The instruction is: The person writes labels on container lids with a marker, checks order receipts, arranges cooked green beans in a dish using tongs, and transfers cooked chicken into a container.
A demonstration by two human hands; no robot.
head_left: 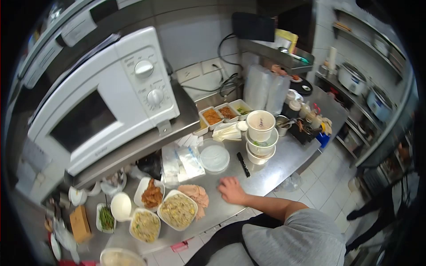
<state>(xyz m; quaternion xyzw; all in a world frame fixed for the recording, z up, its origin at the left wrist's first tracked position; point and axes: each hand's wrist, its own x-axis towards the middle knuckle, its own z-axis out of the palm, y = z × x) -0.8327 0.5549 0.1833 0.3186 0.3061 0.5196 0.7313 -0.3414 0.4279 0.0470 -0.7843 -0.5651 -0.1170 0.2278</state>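
Observation:
My right hand [231, 190] rests palm down on the steel counter [217, 218], its fingers slightly bent and apart, holding nothing. My left hand is out of view. A black marker [243, 165] lies just beyond my right hand. Behind the marker stand stacked white round tubs [260, 126]; the top lid bears handwriting. Left of my hand is a crumpled pinkish cloth-like thing [194, 198]. Beside that are two bowls of fried rice [177, 210] [145, 225] and a bowl of fried meat pieces [151, 195]. Clear round lids [214, 157] lie stacked near plastic packets [184, 163].
A white microwave [106, 97] stands on a raised shelf at the left. Small food trays [212, 116] line the wall. Sauce bottles [293, 108] and a black caddy [306, 131] stand farther right. Rice cookers [352, 79] sit on shelving. A person's dark-clothed legs [377, 217] show at right.

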